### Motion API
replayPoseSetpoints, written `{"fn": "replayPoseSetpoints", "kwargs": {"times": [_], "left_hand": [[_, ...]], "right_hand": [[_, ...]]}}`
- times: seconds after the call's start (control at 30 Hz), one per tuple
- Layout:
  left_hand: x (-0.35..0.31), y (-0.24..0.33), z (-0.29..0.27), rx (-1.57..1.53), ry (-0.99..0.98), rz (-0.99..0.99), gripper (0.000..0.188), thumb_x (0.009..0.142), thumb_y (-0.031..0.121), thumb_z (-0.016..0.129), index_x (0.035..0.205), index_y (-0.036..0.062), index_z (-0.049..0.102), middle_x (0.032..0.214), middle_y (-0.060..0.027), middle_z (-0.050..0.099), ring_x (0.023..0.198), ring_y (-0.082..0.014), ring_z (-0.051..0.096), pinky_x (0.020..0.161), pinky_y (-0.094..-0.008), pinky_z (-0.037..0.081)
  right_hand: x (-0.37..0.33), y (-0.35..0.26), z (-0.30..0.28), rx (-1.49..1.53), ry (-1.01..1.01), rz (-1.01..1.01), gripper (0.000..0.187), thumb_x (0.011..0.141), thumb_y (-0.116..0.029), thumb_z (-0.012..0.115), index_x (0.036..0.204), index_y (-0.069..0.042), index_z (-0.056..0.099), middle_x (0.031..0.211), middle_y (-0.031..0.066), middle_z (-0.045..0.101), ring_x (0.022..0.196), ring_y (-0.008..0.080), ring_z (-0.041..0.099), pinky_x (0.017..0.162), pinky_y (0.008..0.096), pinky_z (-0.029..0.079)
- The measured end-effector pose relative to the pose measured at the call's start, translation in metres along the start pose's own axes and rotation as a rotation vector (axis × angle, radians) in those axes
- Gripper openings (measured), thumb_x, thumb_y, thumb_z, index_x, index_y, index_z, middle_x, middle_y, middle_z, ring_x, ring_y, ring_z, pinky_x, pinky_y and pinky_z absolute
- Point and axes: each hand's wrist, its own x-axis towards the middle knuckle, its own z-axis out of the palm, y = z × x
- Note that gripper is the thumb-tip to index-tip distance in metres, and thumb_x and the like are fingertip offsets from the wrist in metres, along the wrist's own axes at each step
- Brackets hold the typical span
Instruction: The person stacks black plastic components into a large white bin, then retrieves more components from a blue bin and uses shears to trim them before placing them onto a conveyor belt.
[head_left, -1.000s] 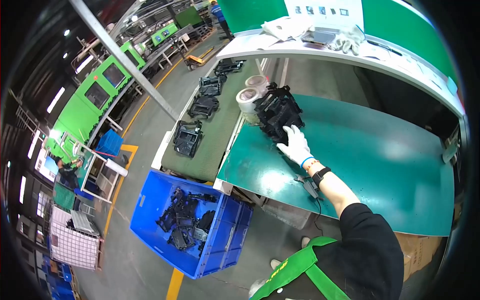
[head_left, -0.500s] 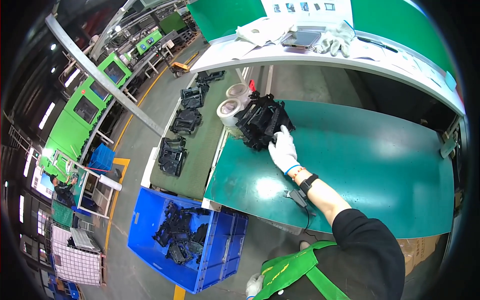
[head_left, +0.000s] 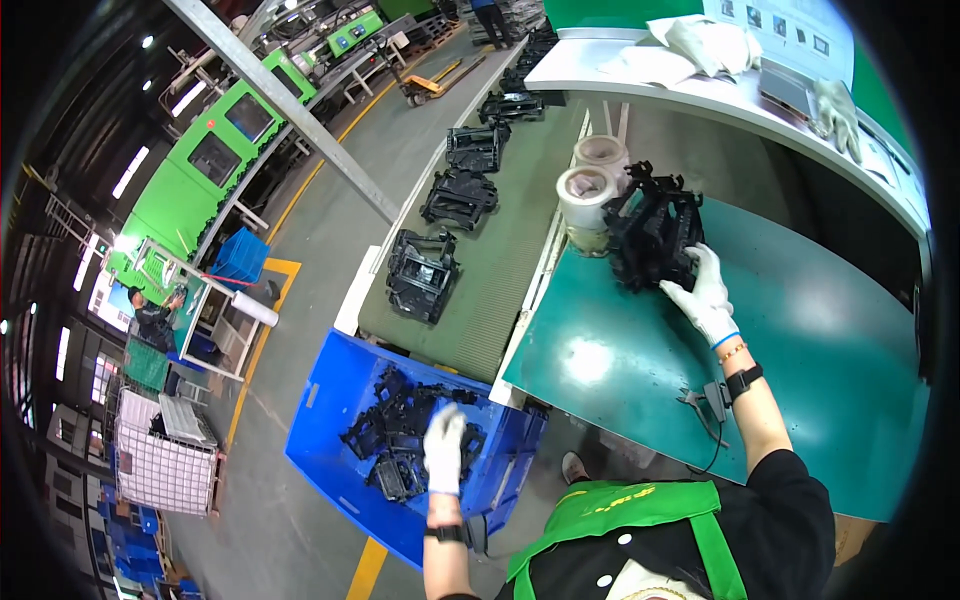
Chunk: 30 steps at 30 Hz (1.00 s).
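A stack of black plastic frames (head_left: 655, 230) sits at the far left corner of the green worktable (head_left: 800, 330). At its near right edge is my right hand (head_left: 706, 298), in a white glove, thumb and fingers spread apart and touching the frames. My left hand (head_left: 444, 450), also gloved, hovers over the blue crate (head_left: 340, 385). Its fingers stretch forward, slightly blurred, with nothing visible in them. Beneath it in the crate lie several jumbled black plastic parts (head_left: 397, 425). Pliers with a dark cord (head_left: 708, 402) lie on the table close to my right wrist.
A green conveyor belt (head_left: 500, 285) carries a row of black plastic frames (head_left: 422, 275) left of the table. Two rolls of clear tape (head_left: 588, 195) stand beside the stack. A white shelf (head_left: 690, 95) with papers and a glove overhangs the far side. Another person (head_left: 153, 318) works far left.
My view has swung left, so the scene appears shifted right. My left hand has risen from beside my apron to above the crate. My right hand stays at the stack.
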Motion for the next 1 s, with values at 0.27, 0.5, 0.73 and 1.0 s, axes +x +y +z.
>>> {"fn": "replayPoseSetpoints", "kwargs": {"times": [0.27, 0.5, 0.73, 1.0], "left_hand": [[0.244, 0.080, 0.015, 0.922, 0.020, 0.667, 0.054, 0.086, 0.036, 0.075, 0.129, 0.0039, 0.067, 0.123, -0.0169, 0.071, 0.116, -0.0346, 0.064, 0.112, -0.0501, 0.041], [0.317, 0.080, 0.049, 1.330, -0.143, 0.943, 0.052, 0.079, 0.040, 0.075, 0.118, 0.0060, 0.070, 0.117, -0.0177, 0.072, 0.112, -0.0344, 0.065, 0.113, -0.0538, 0.037], [0.331, 0.139, 0.046, 1.291, -0.347, 0.605, 0.043, 0.076, 0.038, 0.076, 0.102, 0.0048, 0.072, 0.106, -0.0193, 0.073, 0.108, -0.0381, 0.066, 0.102, -0.0482, 0.050], [0.381, 0.135, 0.038, 1.183, -0.380, 0.417, 0.050, 0.074, 0.039, 0.077, 0.108, 0.0022, 0.073, 0.113, -0.0236, 0.073, 0.112, -0.0401, 0.067, 0.099, -0.0459, 0.053]], "right_hand": [[-0.011, -0.036, 0.014, -0.010, 0.106, 0.204, 0.085, 0.078, -0.031, 0.086, 0.149, -0.013, 0.044, 0.156, 0.0147, 0.042, 0.143, 0.0345, 0.045, 0.118, 0.0422, 0.041], [-0.008, -0.059, 0.013, -0.032, 0.066, 0.392, 0.079, 0.082, -0.031, 0.081, 0.149, -0.013, 0.044, 0.153, 0.0157, 0.046, 0.140, 0.0354, 0.049, 0.116, 0.0422, 0.042], [-0.009, -0.040, 0.012, -0.086, 0.063, 0.396, 0.076, 0.084, -0.031, 0.078, 0.150, -0.014, 0.044, 0.151, 0.0162, 0.051, 0.136, 0.0372, 0.055, 0.113, 0.0431, 0.044], [-0.016, -0.073, 0.003, -0.117, 0.102, 0.456, 0.087, 0.084, -0.032, 0.080, 0.158, -0.017, 0.036, 0.152, 0.0160, 0.052, 0.136, 0.0356, 0.056, 0.114, 0.0442, 0.044]]}}
